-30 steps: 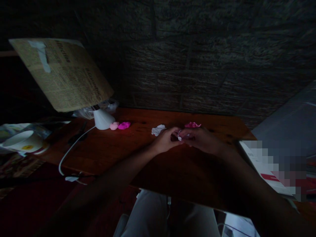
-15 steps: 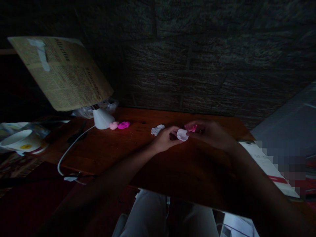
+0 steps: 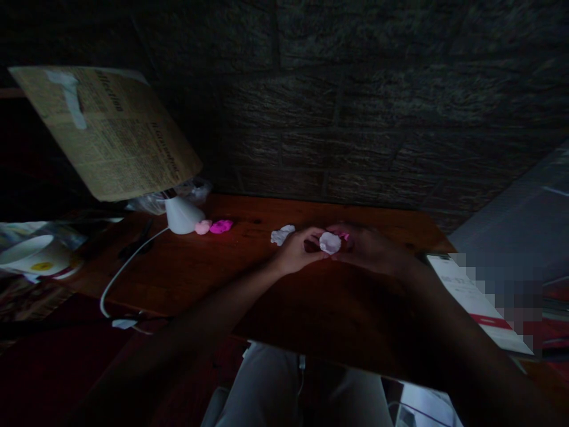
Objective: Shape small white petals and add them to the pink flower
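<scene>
My left hand [image 3: 297, 252] and my right hand [image 3: 371, 249] meet over the middle of a dark wooden table [image 3: 249, 284]. Between their fingertips sits a small white lump [image 3: 329, 242], soft like clay or dough; both hands pinch it. A magenta piece [image 3: 343, 235] shows just behind it, against my right fingers. Another white lump [image 3: 281, 235] lies on the table just left of my left hand. The scene is very dim.
A white lamp base [image 3: 182, 215] with a cable [image 3: 120, 273] stands at the left, under a newspaper-covered shade [image 3: 106, 130]. Beside it lie a pale pink lump [image 3: 203, 226] and a magenta lump [image 3: 221, 226]. A cup [image 3: 33, 256] sits far left; papers [image 3: 475, 299] lie at right. A brick wall backs the table.
My right hand lifted toward the magenta piece behind it, then came back down to the white lump. The white lump now shows more fully between the fingertips.
</scene>
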A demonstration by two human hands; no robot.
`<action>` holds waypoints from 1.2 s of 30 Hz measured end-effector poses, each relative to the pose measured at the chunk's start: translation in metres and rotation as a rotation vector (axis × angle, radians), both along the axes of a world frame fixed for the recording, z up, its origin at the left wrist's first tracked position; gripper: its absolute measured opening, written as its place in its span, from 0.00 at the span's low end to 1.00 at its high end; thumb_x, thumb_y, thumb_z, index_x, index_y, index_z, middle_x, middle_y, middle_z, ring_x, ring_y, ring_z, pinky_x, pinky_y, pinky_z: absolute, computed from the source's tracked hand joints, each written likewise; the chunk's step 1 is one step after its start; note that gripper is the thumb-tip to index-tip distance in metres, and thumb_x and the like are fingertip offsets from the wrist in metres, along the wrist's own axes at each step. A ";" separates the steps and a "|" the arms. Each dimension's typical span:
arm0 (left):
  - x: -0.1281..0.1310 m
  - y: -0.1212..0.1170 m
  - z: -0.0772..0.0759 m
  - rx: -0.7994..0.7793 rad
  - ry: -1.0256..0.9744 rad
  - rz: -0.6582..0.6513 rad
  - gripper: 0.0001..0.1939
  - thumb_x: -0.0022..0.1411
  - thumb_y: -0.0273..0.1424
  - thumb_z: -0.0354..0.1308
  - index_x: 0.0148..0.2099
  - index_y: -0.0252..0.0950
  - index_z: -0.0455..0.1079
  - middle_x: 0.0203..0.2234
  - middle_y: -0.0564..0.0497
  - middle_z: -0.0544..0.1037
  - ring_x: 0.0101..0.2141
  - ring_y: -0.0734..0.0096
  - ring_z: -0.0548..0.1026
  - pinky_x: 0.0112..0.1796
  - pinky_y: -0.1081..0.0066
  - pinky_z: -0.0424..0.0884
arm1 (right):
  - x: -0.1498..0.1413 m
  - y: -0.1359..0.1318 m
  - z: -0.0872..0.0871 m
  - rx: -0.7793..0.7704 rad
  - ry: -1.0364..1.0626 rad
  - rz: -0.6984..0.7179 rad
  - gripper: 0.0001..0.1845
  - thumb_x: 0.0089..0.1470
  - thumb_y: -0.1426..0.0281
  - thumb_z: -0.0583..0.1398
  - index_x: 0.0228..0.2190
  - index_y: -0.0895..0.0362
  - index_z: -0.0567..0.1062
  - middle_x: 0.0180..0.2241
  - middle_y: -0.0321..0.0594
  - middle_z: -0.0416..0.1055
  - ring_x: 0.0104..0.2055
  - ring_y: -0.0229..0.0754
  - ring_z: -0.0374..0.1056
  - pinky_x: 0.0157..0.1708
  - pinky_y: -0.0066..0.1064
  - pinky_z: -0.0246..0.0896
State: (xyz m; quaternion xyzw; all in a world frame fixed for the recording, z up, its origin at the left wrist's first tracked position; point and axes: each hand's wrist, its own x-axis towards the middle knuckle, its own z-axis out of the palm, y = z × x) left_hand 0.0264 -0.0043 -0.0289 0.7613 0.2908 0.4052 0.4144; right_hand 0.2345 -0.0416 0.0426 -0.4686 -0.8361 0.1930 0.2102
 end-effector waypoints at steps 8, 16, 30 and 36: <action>0.004 0.005 -0.005 -0.043 -0.038 0.034 0.27 0.54 0.27 0.72 0.55 0.34 0.69 0.45 0.42 0.81 0.41 0.68 0.80 0.42 0.65 0.78 | 0.009 0.005 -0.001 0.023 -0.028 -0.074 0.19 0.52 0.70 0.66 0.48 0.51 0.77 0.45 0.41 0.81 0.43 0.48 0.78 0.43 0.38 0.70; 0.005 0.004 -0.005 -0.068 0.015 0.069 0.25 0.56 0.27 0.71 0.55 0.33 0.70 0.45 0.41 0.81 0.41 0.67 0.81 0.42 0.64 0.78 | 0.016 0.008 -0.005 0.052 -0.101 -0.070 0.22 0.54 0.71 0.65 0.51 0.51 0.76 0.48 0.45 0.81 0.47 0.52 0.78 0.47 0.43 0.70; 0.004 0.003 -0.005 -0.030 0.018 0.051 0.19 0.57 0.26 0.69 0.50 0.32 0.73 0.45 0.41 0.82 0.40 0.68 0.81 0.42 0.66 0.79 | 0.020 0.011 -0.005 0.087 -0.120 -0.055 0.26 0.50 0.73 0.67 0.52 0.51 0.78 0.53 0.44 0.79 0.52 0.54 0.76 0.52 0.44 0.70; 0.004 0.003 -0.005 -0.005 0.022 0.036 0.16 0.58 0.27 0.68 0.48 0.32 0.74 0.44 0.42 0.82 0.40 0.69 0.81 0.42 0.65 0.79 | 0.027 0.009 0.005 0.031 -0.021 -0.040 0.22 0.51 0.66 0.68 0.49 0.50 0.80 0.49 0.42 0.81 0.46 0.51 0.78 0.45 0.40 0.73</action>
